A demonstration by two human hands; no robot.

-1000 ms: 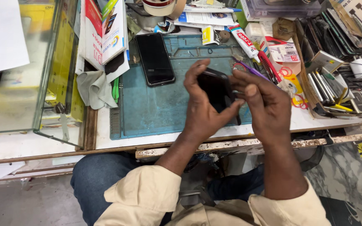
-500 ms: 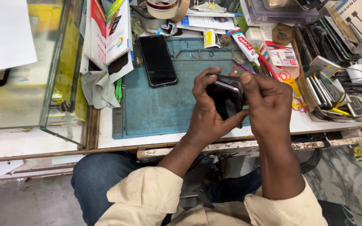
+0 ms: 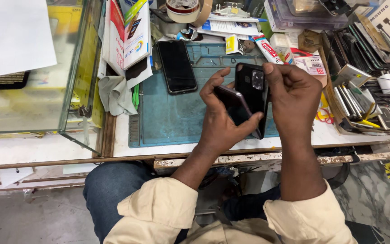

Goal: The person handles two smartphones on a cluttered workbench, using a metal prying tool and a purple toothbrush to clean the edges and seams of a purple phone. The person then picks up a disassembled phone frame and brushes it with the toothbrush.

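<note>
Phone [image 3: 252, 92] held over cluttered teal mat [image 3: 172, 122], marble floor [image 3: 375, 199].

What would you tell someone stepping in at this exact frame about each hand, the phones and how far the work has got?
Left hand: wrapped around the dark phone body, thumb across its lower edge.
Right hand: pinching the black back cover with the camera window, held upright against the body.
The two parts meet along one side only and gape elsewhere; whether they are being split or joined cannot be told.
A second phone lies face up at the far left of the blue work mat, untouched. A tape roll and a glue tube sit beyond the mat.
Done: parts in hand, held over the mat. Left: cover and body not flush.
</note>
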